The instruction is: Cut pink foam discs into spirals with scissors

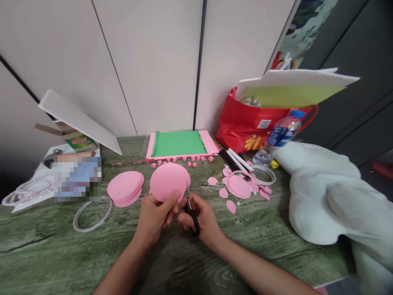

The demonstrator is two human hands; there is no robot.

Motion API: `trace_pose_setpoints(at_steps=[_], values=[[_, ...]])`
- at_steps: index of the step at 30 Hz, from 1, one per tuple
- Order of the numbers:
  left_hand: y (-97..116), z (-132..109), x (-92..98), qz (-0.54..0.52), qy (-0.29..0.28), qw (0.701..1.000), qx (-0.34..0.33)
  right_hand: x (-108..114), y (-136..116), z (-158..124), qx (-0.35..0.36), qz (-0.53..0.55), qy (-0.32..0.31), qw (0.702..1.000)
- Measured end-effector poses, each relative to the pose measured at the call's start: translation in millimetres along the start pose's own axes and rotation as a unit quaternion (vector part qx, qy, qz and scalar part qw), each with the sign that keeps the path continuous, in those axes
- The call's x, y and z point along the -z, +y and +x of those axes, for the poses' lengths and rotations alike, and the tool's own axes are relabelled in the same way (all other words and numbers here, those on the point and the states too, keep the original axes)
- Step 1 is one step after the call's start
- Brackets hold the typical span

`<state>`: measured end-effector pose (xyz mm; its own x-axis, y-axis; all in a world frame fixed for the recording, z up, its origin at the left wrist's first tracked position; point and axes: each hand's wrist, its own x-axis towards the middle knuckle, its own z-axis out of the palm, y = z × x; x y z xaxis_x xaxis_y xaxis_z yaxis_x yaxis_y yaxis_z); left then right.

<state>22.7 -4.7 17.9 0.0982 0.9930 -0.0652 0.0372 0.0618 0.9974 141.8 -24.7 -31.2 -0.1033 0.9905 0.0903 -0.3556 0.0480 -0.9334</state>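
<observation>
My left hand pinches the lower edge of a round pink paper disc, with its thumb on top. Black-handled scissors are in my right hand, their blades pointing away from me at the disc's right edge. Whether the blades have paper between them I cannot tell. To the left lies a stack of pink paper circles. On the right are small pink petal-shaped pieces and a heap of pink scraps and circles. Behind the disc runs a row of small pink rolled pieces.
Tape rolls lie at the left and right. Green and pink paper sheets lie at the back. Markers, a water bottle, a red bag and a white plush-like item occupy the right. Bead strings lie far left.
</observation>
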Motion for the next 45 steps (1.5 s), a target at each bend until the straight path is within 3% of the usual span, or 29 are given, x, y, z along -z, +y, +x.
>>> trace_pose_setpoints(at_steps=[14,31,37,42,45], values=[[5.5,-2.5,-2.0,0.006,-0.014,1.000,-0.007,-0.1,-8.8,0.9,0.031,0.028,0.007,0.999],[4.0,-0.7,0.8,-0.026,0.010,0.999,-0.027,0.7,-7.3,0.9,-0.001,0.009,0.022,1.000],[-2.4,1.3,-0.8,-0.045,-0.021,0.999,0.003,-2.9,-2.1,-0.3,-0.004,0.010,0.012,1.000],[-4.8,3.0,-0.3,-0.032,0.028,0.999,0.010,-3.2,2.4,-1.8,-0.011,0.013,0.016,1.000],[-0.8,1.5,-0.9,-0.012,0.022,1.000,0.009,-2.5,-0.8,-0.9,0.000,0.026,0.025,0.999]])
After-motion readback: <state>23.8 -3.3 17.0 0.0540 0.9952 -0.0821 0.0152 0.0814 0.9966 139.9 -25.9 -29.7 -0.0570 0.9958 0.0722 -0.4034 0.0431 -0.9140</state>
